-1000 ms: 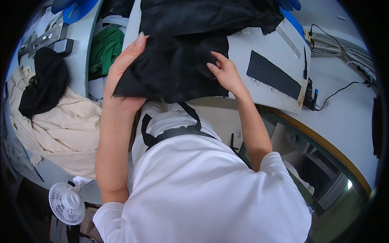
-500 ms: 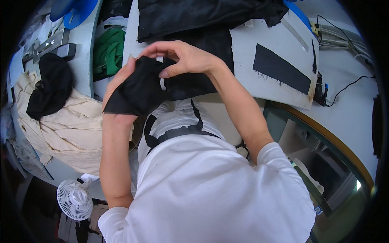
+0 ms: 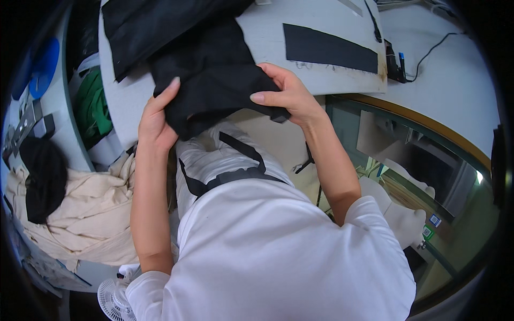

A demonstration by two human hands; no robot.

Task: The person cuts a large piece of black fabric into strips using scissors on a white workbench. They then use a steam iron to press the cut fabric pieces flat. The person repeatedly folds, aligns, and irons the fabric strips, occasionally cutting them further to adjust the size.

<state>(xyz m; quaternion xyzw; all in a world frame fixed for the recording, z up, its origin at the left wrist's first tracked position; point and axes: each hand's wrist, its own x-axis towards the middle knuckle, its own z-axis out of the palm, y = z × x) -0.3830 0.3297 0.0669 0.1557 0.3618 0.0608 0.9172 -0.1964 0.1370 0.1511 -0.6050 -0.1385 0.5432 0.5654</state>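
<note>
A piece of black cloth (image 3: pixel 214 93) is stretched between my two hands, above my lap at the near edge of the white table. My left hand (image 3: pixel 159 117) grips its left end, thumb on top and the other fingers mostly hidden beneath. At the right end, my right hand (image 3: pixel 293 97) pinches the cloth between thumb and fingers. Behind it lies more black fabric (image 3: pixel 206 45), and I cannot tell where one piece ends and the other begins. A larger black cloth (image 3: pixel 155 27) overlaps that fabric at the far left of the table.
A dark strip with a frayed edge (image 3: pixel 329 49) lies on the white table (image 3: pixel 262 37). To the left are green cloth (image 3: pixel 93 109), cream fabric (image 3: pixel 96 214) with a black piece (image 3: pixel 44 179) on it, and a white fan (image 3: pixel 115 299). A glass-topped surface (image 3: pixel 455 235) stands at right.
The black cloth was bunched over my left hand; now it is spread out between both hands. My right hand has moved right and gripped its end. The whole view has shifted.
</note>
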